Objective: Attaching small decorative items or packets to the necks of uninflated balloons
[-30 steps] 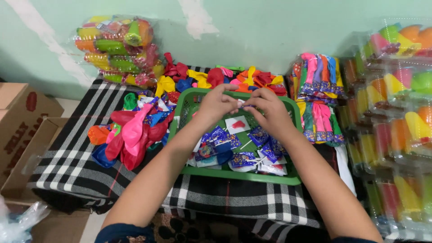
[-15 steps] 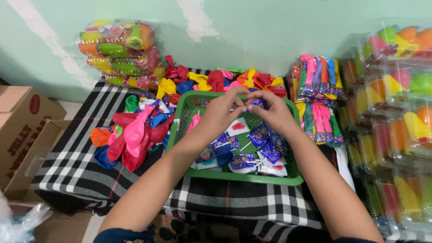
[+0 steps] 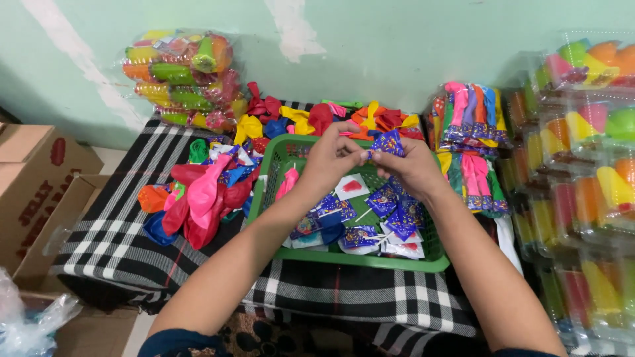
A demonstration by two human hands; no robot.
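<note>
Both my hands are raised over a green plastic basket (image 3: 370, 259) on a black-and-white checked cloth. My left hand (image 3: 334, 157) and my right hand (image 3: 410, 165) pinch the same small blue printed packet (image 3: 385, 142) between their fingertips. The basket holds several more blue packets (image 3: 390, 215), a white card with a red mark (image 3: 352, 187) and a pink balloon (image 3: 288, 182). To the left of the basket lies a heap of loose balloons (image 3: 198, 195) in pink, red, orange and blue.
Bagged colourful toys (image 3: 182, 76) lean on the green wall at the back left. Loose red and yellow balloons (image 3: 311, 118) lie behind the basket. Packs of balloons (image 3: 471, 125) and stacked clear boxes (image 3: 585, 192) fill the right. Cardboard boxes (image 3: 40, 185) stand at the left.
Both hands have lifted from low in the basket toward its far edge, and now hold a blue packet up between them.
</note>
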